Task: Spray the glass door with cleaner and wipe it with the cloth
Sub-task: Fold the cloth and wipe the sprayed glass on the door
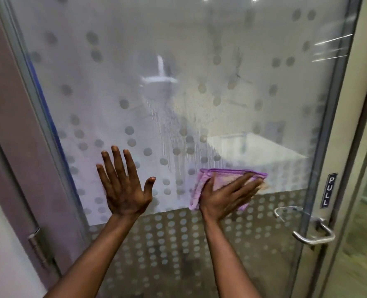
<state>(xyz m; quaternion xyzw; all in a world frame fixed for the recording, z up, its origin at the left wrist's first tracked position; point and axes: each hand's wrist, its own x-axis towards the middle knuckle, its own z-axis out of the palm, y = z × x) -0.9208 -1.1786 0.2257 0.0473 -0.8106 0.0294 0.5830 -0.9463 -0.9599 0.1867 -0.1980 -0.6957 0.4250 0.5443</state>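
The glass door (178,87) filled nearly the whole view, dotted with frosted circles and streaked with wet cleaner running down its middle. Its metal frame (328,130) ran down the right side, carrying a "PULL" label (329,190) and, lower, a lever handle (313,235). A hinge (37,246) sat low on the left.

The left hand (124,190) lay flat on the glass, left of centre, fingers (116,162) spread wide and holding nothing; it seemed to steady the door. Just to its right, the right hand (223,196) pressed the folded purple cloth (202,183) against the pane, fingers stretched out flat over it rather than curled around it, the cloth pinned between palm and glass.

No spray bottle was visible, so the step in hand looked like wiping. To do it well, the palm would need even pressure, with overlapping passes working up through the streaks above the cloth before they dried, and the cloth turned to a dry face once soaked. The bracing hand would likely leave prints, so that patch deserved a final pass.
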